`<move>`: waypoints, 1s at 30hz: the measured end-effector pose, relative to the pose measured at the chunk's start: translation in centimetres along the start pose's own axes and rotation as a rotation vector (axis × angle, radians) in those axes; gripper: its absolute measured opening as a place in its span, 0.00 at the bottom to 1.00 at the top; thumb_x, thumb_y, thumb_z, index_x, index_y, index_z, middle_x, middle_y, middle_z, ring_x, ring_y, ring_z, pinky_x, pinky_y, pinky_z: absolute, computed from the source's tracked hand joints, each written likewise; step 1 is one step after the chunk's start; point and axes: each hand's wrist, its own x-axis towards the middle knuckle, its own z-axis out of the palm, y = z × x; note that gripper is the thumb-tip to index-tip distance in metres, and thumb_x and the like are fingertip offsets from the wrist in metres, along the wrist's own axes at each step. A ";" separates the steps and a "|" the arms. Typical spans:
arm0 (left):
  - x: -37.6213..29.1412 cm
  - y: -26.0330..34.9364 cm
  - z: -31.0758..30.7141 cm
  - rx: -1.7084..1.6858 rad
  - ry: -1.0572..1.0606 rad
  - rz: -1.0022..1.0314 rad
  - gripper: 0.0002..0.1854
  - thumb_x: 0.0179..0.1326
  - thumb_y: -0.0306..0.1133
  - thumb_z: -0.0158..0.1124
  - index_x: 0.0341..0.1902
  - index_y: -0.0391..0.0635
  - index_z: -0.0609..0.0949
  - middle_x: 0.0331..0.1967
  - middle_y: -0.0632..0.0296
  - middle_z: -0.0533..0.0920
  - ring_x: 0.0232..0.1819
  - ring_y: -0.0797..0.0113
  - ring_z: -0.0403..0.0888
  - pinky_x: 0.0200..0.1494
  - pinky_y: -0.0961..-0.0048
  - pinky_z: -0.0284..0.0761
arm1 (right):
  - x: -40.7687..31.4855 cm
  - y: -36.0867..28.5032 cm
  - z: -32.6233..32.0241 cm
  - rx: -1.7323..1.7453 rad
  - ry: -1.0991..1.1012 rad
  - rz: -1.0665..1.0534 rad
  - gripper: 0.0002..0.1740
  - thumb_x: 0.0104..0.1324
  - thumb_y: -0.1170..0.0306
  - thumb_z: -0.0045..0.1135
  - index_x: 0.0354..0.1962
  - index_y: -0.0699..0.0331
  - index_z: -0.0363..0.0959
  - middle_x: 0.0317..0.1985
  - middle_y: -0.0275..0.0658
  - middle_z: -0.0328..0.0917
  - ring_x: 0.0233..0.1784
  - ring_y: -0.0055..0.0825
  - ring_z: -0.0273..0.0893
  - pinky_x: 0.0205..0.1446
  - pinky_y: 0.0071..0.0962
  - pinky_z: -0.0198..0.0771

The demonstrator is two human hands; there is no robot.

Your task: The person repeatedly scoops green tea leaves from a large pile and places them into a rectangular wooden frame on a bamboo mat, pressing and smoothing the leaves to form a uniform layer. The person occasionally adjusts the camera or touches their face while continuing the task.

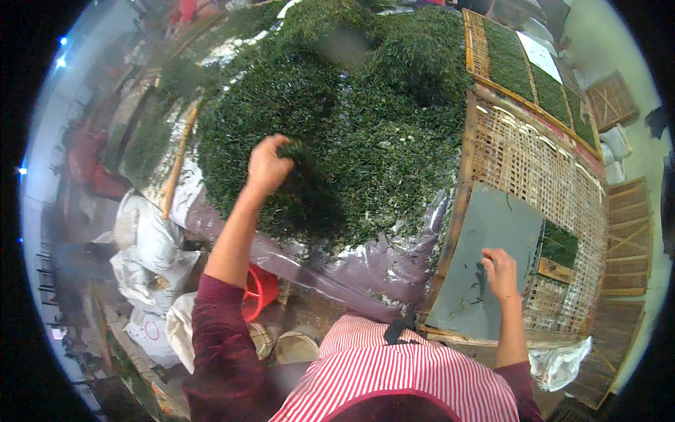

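Note:
My left hand is over a broad heap of small dark green leaves, its fingers closed around a blurred clump of leaves. The heap lies on clear plastic sheeting. To the right, my right hand hovers over a smooth grey board, with its fingers curled; whether they pinch anything is unclear. A few leaf scraps and a dark shadow show on the board. It rests on a woven bamboo tray. Beside it are a small dark green rectangular layer and a wooden strip.
White sacks and a red bucket stand at the left, near round containers. A bamboo pole borders the heap. Beyond the tray is a frame of green layers. Wooden racks lean along the right wall.

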 end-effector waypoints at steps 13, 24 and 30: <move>4.3 16.0 -20.0 0.000 0.212 0.203 0.22 0.46 0.21 0.64 0.50 0.40 0.82 0.35 0.63 0.84 0.36 0.74 0.80 0.45 0.73 0.76 | 3.4 -1.4 5.0 0.291 -0.091 -0.144 0.11 0.62 0.69 0.63 0.40 0.65 0.82 0.38 0.45 0.84 0.41 0.42 0.83 0.47 0.37 0.77; 4.6 14.0 -17.6 -0.260 -0.121 0.324 0.22 0.45 0.20 0.66 0.49 0.41 0.81 0.41 0.59 0.84 0.45 0.69 0.80 0.52 0.73 0.74 | 17.4 -21.7 2.7 0.550 -0.043 -0.434 0.53 0.50 0.62 0.75 0.71 0.64 0.58 0.67 0.46 0.66 0.68 0.37 0.67 0.72 0.34 0.62; 5.2 11.8 -19.1 -0.567 -0.262 0.436 0.20 0.47 0.20 0.65 0.48 0.40 0.81 0.38 0.66 0.84 0.43 0.77 0.78 0.50 0.76 0.75 | 23.9 -35.1 6.4 0.818 -0.388 -0.534 0.56 0.46 0.72 0.78 0.71 0.63 0.56 0.69 0.42 0.63 0.70 0.30 0.62 0.74 0.34 0.58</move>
